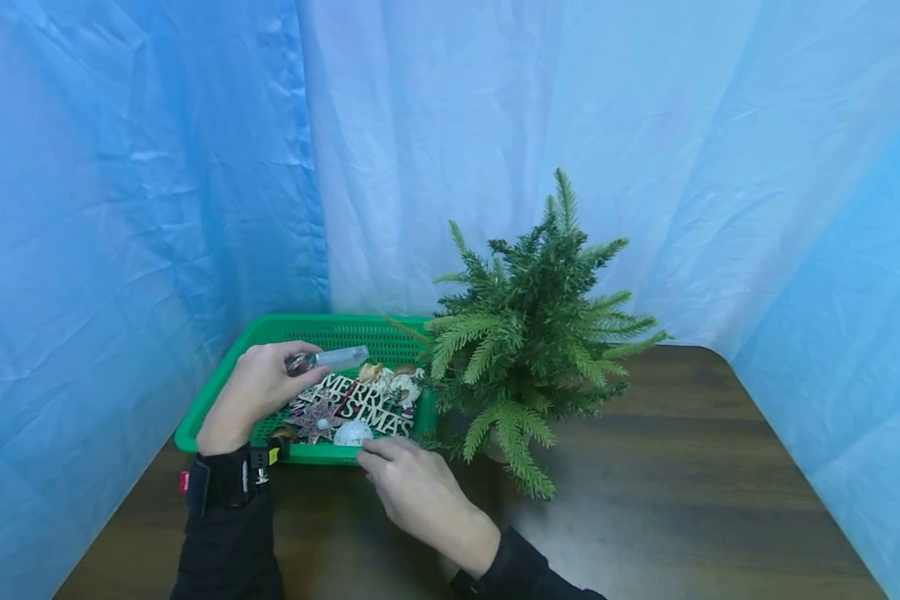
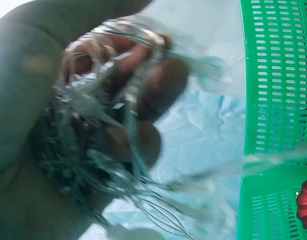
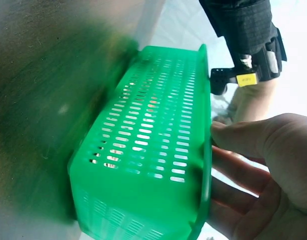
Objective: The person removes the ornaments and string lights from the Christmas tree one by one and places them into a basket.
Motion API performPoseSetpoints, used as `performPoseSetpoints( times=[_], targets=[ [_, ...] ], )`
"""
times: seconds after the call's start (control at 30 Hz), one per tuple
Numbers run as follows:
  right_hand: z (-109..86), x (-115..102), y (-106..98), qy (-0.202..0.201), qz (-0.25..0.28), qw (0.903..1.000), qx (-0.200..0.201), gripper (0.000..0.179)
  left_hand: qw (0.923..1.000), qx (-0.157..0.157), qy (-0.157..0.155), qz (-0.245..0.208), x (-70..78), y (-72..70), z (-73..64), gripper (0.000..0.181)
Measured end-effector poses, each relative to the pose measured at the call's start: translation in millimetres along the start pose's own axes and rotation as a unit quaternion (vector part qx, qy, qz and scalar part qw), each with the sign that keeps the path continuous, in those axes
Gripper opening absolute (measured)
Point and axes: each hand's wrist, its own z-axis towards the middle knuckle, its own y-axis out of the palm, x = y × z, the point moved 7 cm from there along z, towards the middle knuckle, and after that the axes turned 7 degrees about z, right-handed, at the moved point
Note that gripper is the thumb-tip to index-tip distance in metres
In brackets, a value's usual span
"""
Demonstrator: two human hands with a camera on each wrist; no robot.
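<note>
Over the left part of the green basket (image 1: 311, 454), my left hand (image 1: 262, 383) grips a bundle of thin-wire string lights (image 2: 111, 175). Its wires loop around the fingers in the left wrist view, blurred in places. A translucent, box-like piece (image 1: 342, 358) sticks out to the right from that hand. My right hand (image 1: 416, 487) holds the basket's near rim, with the thumb (image 3: 233, 137) at the edge and the fingers curling behind it. Inside the basket lie a "Merry Christmas" sign (image 1: 367, 404), a glittery star (image 1: 317, 422) and a white ball (image 1: 353, 433).
A small artificial pine tree (image 1: 532, 325) stands right of the basket, its branches reaching over the basket's right edge. A red ornament (image 2: 306, 205) shows at the basket in the left wrist view. Blue curtains (image 1: 435, 150) surround the dark wooden table (image 1: 690, 467).
</note>
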Motion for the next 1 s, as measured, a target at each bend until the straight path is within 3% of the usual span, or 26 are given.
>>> performPoseSetpoints(
  times=[0.13, 0.27, 0.37, 0.6, 0.8, 1.0],
  targets=[
    [1.4, -0.1, 0.1, 0.002, 0.002, 1.0000, -0.007, 0.025, 0.9958, -0.084, -0.029, -0.020, -8.8, 10.7, -2.7, 0.034],
    [1.8, 0.4, -0.1, 0.004, 0.003, 0.9999, -0.013, 0.026, 0.9828, -0.167, -0.065, -0.046, -17.1, 21.8, -8.5, 0.042],
    [1.7, 0.3, -0.2, 0.002, 0.005, 0.9999, -0.013, 0.026, 0.9731, -0.206, -0.087, -0.055, -22.5, 27.4, -12.8, 0.044],
    [1.1, 1.7, -0.3, 0.006, 0.010, 0.9998, -0.016, 0.026, 0.9651, -0.240, -0.098, -0.034, -28.0, 32.1, -16.6, 0.040],
    [0.2, 2.0, -1.1, 0.007, 0.014, 0.9998, -0.008, 0.025, 0.9496, -0.290, -0.118, -0.017, -30.5, 37.8, -22.5, 0.034],
    [-0.7, 1.3, 0.0, 0.006, 0.014, 0.9998, -0.008, 0.026, 0.9509, -0.285, -0.119, -0.015, -31.0, 36.1, -23.8, 0.035]
  ],
)
